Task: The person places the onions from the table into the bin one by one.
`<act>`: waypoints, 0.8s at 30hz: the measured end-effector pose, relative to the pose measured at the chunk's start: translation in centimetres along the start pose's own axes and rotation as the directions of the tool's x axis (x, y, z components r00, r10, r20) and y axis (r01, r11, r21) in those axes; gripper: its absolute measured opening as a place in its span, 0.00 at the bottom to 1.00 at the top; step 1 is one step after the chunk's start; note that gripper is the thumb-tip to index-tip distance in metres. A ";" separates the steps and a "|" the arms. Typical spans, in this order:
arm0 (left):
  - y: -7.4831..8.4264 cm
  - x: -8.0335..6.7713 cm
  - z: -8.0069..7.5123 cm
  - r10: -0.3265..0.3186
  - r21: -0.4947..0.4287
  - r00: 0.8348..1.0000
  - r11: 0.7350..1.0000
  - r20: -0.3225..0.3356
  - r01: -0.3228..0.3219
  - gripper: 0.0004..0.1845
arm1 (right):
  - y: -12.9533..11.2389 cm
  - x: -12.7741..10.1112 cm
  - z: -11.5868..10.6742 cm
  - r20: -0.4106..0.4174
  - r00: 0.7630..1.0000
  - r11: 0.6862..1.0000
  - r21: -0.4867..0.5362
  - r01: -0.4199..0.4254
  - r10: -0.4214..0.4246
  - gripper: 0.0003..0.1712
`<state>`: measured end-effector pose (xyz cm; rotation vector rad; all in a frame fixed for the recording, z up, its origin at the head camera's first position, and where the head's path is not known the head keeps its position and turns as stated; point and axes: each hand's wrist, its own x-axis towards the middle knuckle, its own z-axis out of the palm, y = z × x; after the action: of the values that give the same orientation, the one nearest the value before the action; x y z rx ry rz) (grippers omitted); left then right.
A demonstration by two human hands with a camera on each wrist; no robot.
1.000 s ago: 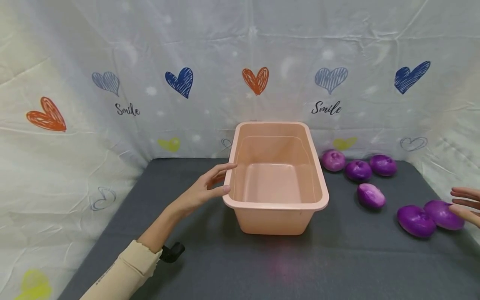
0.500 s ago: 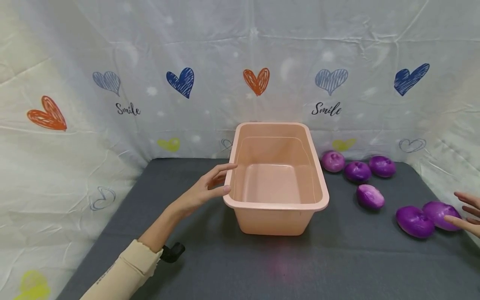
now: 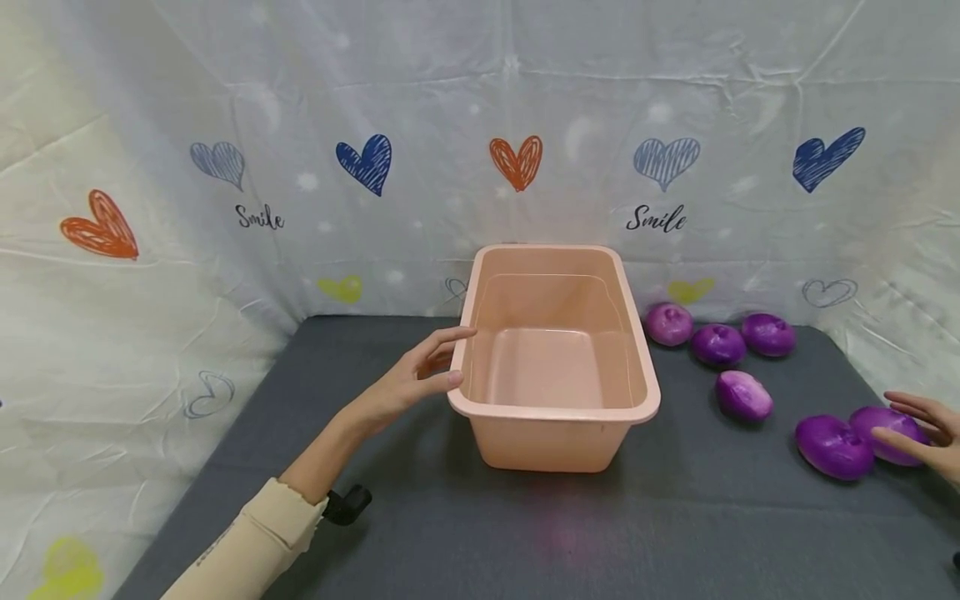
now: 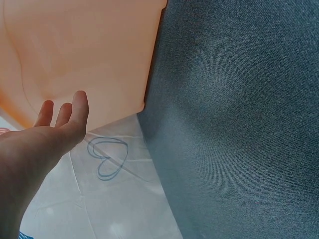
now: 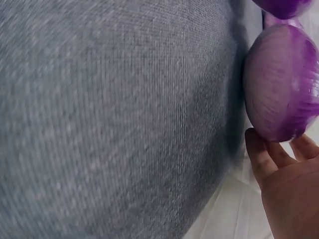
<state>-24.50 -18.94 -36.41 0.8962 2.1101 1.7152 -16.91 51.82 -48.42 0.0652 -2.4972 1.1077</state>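
In the head view a peach plastic basin [image 3: 555, 437] stands upright on the dark cloth. My left hand [image 3: 408, 375] is at its left rim, with relaxed fingers over the edge and the thumb apart from them. The left wrist view shows the left hand [image 4: 55, 132] beside the basin wall [image 4: 94, 59]. At the far right, my right hand [image 3: 930, 429] reaches around a purple onion [image 3: 881, 421], its thumb stretched across the front. Seen from the right wrist, the fingertips are right at the end of that glossy onion [image 5: 279, 79]. A second onion [image 3: 832, 447] lies against it.
Several more purple onions lie right of the basin: a front one [image 3: 742, 396], a paler one [image 3: 669, 323] by the basin, and two [image 3: 717, 344] near the back. A white curtain [image 3: 420, 100] with hearts hangs behind the dark tabletop [image 3: 525, 533].
My right hand dips slightly, then moves left, its fingers now around the rightmost onion. The left hand stays at the basin's rim. The onions and basin have not moved.
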 end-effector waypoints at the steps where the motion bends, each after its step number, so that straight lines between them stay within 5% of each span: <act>1: 0.0 0.0 0.0 0.002 -0.002 1.000 1.000 0.002 -0.002 0.35 | -0.2 0.1 0.0 -0.003 1.000 1.000 0.008 0.017 -0.017 0.38; 9: 0.0 0.0 0.2 0.013 0.000 1.000 1.000 0.001 -0.013 0.35 | -0.7 0.4 -0.3 -0.020 0.998 0.997 0.030 0.064 -0.064 0.28; 24: 0.3 0.0 0.0 0.017 0.026 0.999 1.000 -0.045 -0.016 0.33 | -4.3 2.3 -1.1 -0.044 0.999 0.985 0.174 -0.014 0.022 0.34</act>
<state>-24.41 -18.90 -36.18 0.8918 2.1644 1.7364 -17.72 49.93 -43.83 0.0656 -2.3603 1.3171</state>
